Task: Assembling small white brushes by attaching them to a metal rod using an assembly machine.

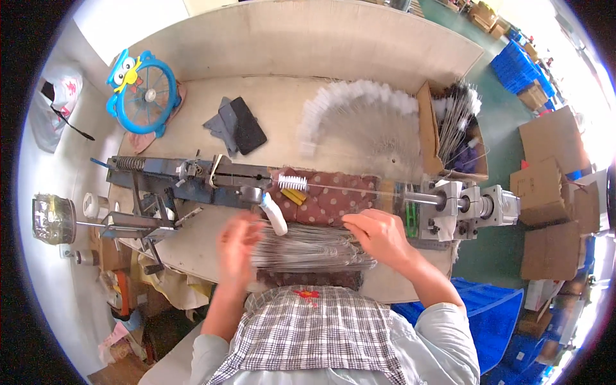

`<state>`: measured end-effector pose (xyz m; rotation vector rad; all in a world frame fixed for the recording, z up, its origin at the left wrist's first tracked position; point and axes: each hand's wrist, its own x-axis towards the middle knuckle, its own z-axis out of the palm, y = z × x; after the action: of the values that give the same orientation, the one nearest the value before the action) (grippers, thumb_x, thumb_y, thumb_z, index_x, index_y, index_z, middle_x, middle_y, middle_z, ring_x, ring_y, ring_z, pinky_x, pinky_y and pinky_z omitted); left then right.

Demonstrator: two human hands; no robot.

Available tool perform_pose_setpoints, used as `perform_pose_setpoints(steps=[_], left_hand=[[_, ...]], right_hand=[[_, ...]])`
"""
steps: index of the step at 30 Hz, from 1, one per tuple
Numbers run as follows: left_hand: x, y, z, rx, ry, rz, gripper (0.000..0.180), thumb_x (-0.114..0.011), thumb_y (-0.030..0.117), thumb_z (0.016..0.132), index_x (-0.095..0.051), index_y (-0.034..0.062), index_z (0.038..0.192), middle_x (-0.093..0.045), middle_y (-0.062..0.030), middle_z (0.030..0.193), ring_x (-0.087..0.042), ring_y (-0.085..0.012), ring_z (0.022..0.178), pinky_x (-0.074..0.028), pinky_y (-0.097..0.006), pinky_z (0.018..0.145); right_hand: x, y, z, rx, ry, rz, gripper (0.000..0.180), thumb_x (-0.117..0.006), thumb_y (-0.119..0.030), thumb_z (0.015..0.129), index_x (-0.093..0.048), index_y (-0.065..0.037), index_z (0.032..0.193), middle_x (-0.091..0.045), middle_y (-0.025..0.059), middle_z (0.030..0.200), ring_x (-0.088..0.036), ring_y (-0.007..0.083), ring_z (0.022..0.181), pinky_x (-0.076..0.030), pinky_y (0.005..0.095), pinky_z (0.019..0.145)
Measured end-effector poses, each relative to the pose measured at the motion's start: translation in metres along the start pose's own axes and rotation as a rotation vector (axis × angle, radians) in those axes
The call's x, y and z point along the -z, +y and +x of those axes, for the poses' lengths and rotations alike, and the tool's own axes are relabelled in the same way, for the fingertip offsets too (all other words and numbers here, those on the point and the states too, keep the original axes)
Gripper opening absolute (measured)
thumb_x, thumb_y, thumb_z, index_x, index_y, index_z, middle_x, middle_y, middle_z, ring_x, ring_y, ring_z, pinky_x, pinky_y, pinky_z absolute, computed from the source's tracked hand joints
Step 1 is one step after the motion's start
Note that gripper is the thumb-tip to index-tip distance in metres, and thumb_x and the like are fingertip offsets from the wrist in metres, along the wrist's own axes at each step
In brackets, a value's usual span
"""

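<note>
My left hand [239,247] is smeared by motion beside a white lever handle [274,215] on the bench machine, and its fingers cannot be made out. My right hand [378,234] hangs over the right end of a bundle of bent metal wires [301,247], thumb and fingers pinched together; what they hold, if anything, is hidden. A small white-bristled brush [293,183] sits in line between the machine's dark left rail [224,178] and the metal spindle [427,197] at right, its thin wire stem running toward the spindle. Yellow pieces [293,196] lie just below it on a dotted cloth [327,208].
White-tipped wire brushes [359,96] fan out at the back, next to a cardboard box [428,125] of more brushes. A blue cartoon fan [146,96] stands back left, near dark flat pads [240,125]. Crank rods [141,221] jut at left; a blue crate [487,314] stands lower right.
</note>
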<state>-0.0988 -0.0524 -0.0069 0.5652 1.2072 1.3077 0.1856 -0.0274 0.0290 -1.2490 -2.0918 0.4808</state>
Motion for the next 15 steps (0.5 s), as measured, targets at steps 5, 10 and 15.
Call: perform_pose_setpoints(steps=[5,10,15], left_hand=[[0.188,-0.008,0.021,0.020,0.507,-0.569,0.033,-0.062,0.042,0.085,-0.061,0.0107,0.095,-0.063,-0.0016,0.082,-0.057,-0.0105,0.067,-0.047,-0.026,0.062],[0.280,0.041,0.005,-0.238,0.909,-0.262,0.045,-0.070,0.049,0.077,-0.059,0.0063,0.087,-0.059,0.0000,0.080,-0.056,-0.0118,0.072,-0.047,-0.027,0.065],[0.303,0.040,0.010,-0.275,1.024,-0.238,0.052,-0.065,0.050,0.081,-0.058,0.0020,0.101,-0.060,-0.0057,0.092,-0.056,-0.0133,0.082,-0.047,-0.026,0.072]], right_hand=[[-0.003,0.015,-0.020,-0.193,-0.188,-0.118,0.011,-0.063,-0.019,0.081,-0.067,-0.010,0.087,-0.064,0.0062,0.082,-0.063,0.0274,0.075,-0.051,0.0374,0.063],[0.000,0.013,-0.015,-0.253,-0.320,-0.209,0.014,-0.060,-0.023,0.083,-0.066,-0.011,0.085,-0.062,0.0063,0.082,-0.063,0.0273,0.079,-0.050,0.0394,0.066],[0.000,0.013,-0.013,-0.244,-0.322,-0.245,0.015,-0.057,-0.024,0.084,-0.066,-0.012,0.086,-0.062,0.0057,0.082,-0.062,0.0269,0.080,-0.050,0.0394,0.067]])
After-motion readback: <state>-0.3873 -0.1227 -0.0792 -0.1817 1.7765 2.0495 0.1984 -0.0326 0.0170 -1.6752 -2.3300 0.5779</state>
